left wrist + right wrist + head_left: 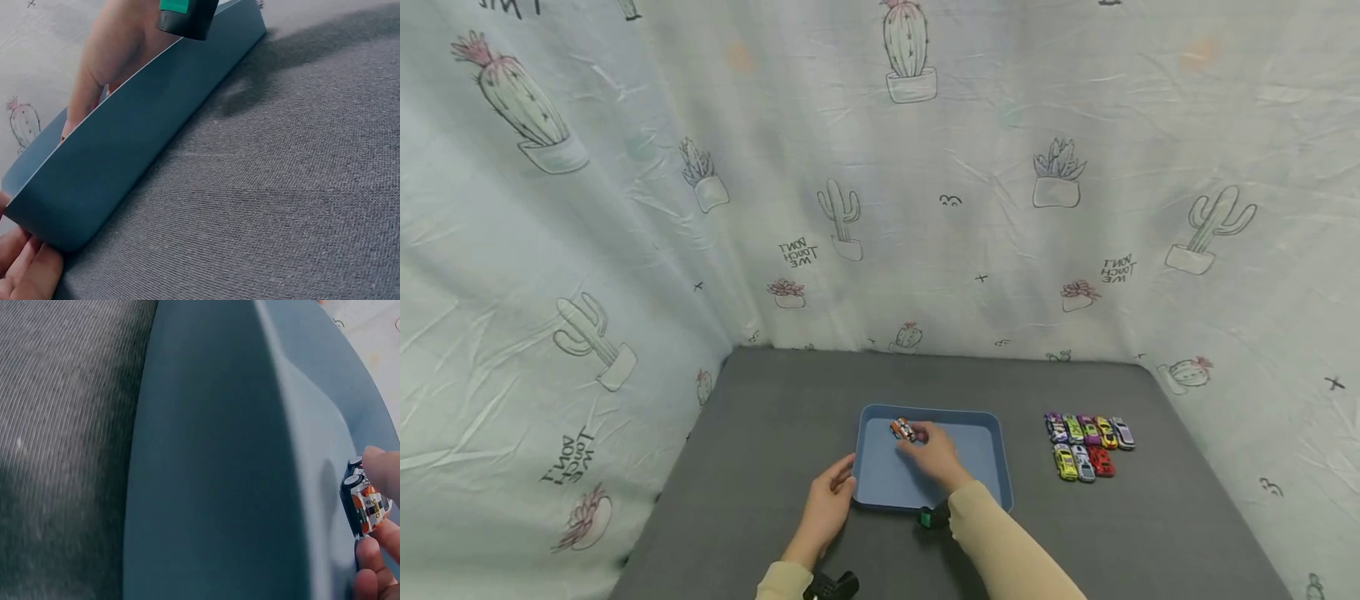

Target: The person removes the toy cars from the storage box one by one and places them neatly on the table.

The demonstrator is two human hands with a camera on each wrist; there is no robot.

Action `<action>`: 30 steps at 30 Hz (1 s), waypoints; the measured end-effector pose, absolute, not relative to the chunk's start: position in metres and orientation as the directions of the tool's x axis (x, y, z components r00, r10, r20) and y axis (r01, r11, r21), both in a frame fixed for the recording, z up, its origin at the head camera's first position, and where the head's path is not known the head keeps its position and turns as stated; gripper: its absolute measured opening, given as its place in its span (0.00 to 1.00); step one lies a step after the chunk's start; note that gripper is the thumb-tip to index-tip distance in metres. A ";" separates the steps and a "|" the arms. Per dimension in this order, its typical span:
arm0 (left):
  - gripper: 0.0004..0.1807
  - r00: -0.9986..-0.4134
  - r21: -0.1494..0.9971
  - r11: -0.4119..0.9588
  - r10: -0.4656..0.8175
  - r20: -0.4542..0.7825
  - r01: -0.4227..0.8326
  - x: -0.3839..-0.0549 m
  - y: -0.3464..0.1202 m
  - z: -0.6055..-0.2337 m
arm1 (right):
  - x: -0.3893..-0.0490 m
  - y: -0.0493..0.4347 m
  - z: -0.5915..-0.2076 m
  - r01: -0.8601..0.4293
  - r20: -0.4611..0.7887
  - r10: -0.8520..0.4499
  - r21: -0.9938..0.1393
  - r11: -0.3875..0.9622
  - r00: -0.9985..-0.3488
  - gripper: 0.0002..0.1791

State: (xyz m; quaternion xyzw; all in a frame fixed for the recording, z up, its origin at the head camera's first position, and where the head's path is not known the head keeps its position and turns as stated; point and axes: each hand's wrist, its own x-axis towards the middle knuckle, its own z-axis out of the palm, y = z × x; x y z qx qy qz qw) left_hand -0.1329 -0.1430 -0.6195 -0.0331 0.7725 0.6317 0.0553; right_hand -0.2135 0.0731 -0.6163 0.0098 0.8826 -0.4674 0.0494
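A shallow blue tray [931, 505] sits on the grey table. My right hand [936, 454] reaches over its near wall. In the right wrist view, thumb and fingertips [369, 553] pinch a small toy car [370, 506], white with orange and black markings, tilted with its wheels toward the camera. From the head view the toy car [902, 429] shows over the tray's upper left part. My left hand [827, 504] is at the tray's left side. The left wrist view shows its fingers [37, 275] gripping the near left corner of the tray [106, 162], thumb at the rim.
To the right of the tray, several toy cars [1089, 430] stand side by side in two rows on the table [760, 417]. A pale curtain [970, 250] printed with cacti hangs behind and along both sides. Black straps with wrist cameras [831, 586] are on both wrists.
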 end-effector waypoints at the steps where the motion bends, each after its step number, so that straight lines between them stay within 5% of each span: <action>1: 0.23 -0.991 0.973 0.195 0.025 -0.131 -0.124 -0.133 -0.143 -0.620 | -0.213 0.072 -0.616 0.067 -0.096 -0.022 -0.823 0.563 -0.995 0.28; 8: 0.23 -0.985 0.976 0.150 0.050 -0.167 -0.157 -0.134 -0.144 -0.624 | -0.211 0.069 -0.615 0.103 -0.095 0.045 -0.807 0.581 -0.994 0.19; 23: 0.23 -0.987 0.982 0.107 0.022 -0.162 -0.158 -0.135 -0.144 -0.630 | -0.214 0.065 -0.619 0.162 -0.138 0.086 -0.807 0.568 -0.987 0.18; 30: 0.23 -0.984 0.981 0.091 0.018 -0.175 -0.172 -0.135 -0.143 -0.629 | -0.220 0.072 -0.623 0.199 -0.202 0.040 -0.875 0.441 -0.979 0.18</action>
